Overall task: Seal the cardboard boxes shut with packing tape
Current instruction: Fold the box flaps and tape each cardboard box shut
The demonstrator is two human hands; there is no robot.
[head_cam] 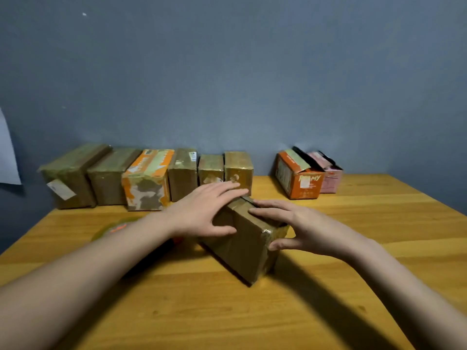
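The box (242, 238) lay in the middle of the surface (353, 286), directly ahead of me and between my hands, skewed rather than square to the edges. Its long axis ran from the near corner, which pointed toward my right side, up and away toward the far edge, where the sealed boxes (146, 178) stood in a row against the wall.

My left hand (204, 210) lay flat across the top of the box toward its far end, fingers straight and pressing down, thumb lying along the left part of the top. My right hand (283, 228) came in from the other side: its fingers rested spread on the top along the right edge, and its thumb pressed the right side face near the shiny taped corner. Neither hand was curled round the box; both were apart and flat on it, as if smoothing tape down.

The tape roll (113, 228) sat on the surface behind my left forearm, toward the left edge, blurred and half hidden. So I judged my left hand the nearer one to reach for it, while the right could steady the box.

Two open boxes (303, 180) stood apart from the row near the far right corner, flaps up, not yet sealed, nearer my right hand.
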